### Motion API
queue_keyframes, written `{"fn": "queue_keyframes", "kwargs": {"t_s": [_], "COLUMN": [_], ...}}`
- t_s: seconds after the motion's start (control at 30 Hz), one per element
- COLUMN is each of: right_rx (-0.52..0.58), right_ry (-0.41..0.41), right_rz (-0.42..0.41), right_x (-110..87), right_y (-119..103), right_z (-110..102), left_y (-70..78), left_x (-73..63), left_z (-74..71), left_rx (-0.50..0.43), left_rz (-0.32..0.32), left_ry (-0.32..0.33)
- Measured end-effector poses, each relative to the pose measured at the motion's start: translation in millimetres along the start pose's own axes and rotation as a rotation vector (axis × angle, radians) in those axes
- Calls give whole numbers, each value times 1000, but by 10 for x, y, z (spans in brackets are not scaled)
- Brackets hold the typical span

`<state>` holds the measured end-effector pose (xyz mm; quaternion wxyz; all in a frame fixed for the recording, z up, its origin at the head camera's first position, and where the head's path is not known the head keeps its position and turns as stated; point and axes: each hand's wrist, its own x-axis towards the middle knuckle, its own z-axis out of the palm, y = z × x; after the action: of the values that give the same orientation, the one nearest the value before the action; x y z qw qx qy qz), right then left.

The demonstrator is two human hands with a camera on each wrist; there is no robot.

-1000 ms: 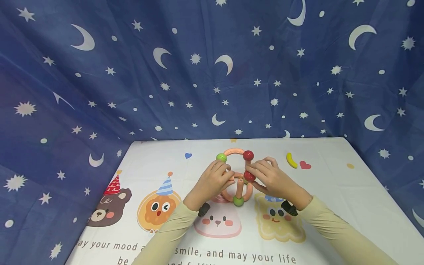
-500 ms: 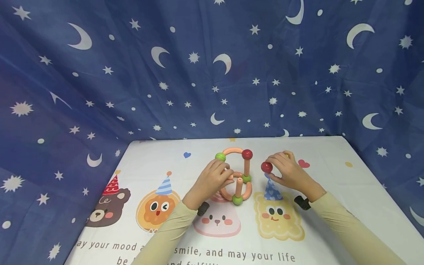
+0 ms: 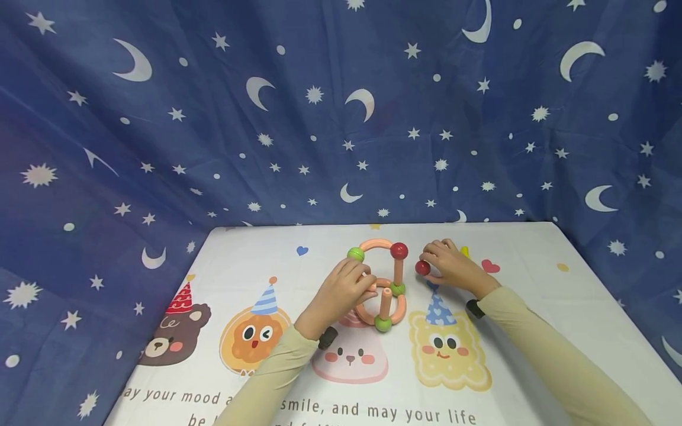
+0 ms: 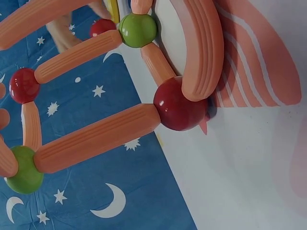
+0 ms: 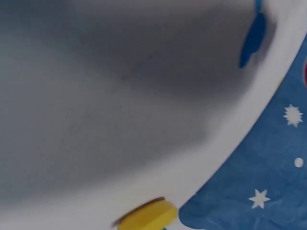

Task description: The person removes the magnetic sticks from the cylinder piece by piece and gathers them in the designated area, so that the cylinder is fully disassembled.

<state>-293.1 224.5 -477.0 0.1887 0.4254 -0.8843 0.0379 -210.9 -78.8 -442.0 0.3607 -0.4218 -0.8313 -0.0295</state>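
Note:
A toy frame of peach ribbed sticks [image 3: 398,272] and curved pieces, joined by red and green balls, stands on the table in the head view. My left hand [image 3: 341,293] grips its left side, hiding part of it. In the left wrist view, red balls [image 4: 180,103] and green balls [image 4: 138,29] join the sticks, and only fingertips show at the left edge. A short stick [image 3: 386,304] points up from the front green ball [image 3: 383,323]. Right of the frame and apart from it, my right hand [image 3: 453,267] holds a loose red ball [image 3: 422,268] between thumb and fingers, close to the tabletop.
A small yellow banana-shaped piece [image 3: 465,251] lies behind the right hand, partly hidden; its yellow end [image 5: 148,215] shows in the right wrist view. The white printed tablecloth [image 3: 559,307] reaches back to a blue curtain [image 3: 319,148] with moons and stars.
My right hand has pulled the red ball off the frame's right corner, baring a green ball, and carried it right, then slightly back left. My left hand stays on the frame.

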Motion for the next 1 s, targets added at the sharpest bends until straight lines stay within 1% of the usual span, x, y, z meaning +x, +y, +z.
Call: {"fn": "queue_keyframes", "kwargs": {"t_s": [0.17,0.37,0.47,0.53,0.67,0.73,0.9,1.0], "right_rx": [8,52,19,-9,-33,-21,12,19], "right_ry": [-100,-155,-181,-186,-148,-117,-40,12], "right_rz": [20,27,52,87,163,197,253,263], "right_x": [102,292,395,454,515,519,487,435], "right_y": [48,90,97,92,81,75,11,-70], "right_z": [99,210,280,314,329,304,141,7], "left_y": [11,6,4,5,8,7,4,-6], "left_x": [4,9,-1,-9,-11,-9,-5,1], "left_z": [-9,-19,-13,-8,0,2,-6,-9], "left_rx": [3,12,25,44,60,52,47,42], "left_rz": [-5,-3,2,10,26,27,23,16], "left_ry": [-11,-11,-16,-13,10,17,8,-7]}}
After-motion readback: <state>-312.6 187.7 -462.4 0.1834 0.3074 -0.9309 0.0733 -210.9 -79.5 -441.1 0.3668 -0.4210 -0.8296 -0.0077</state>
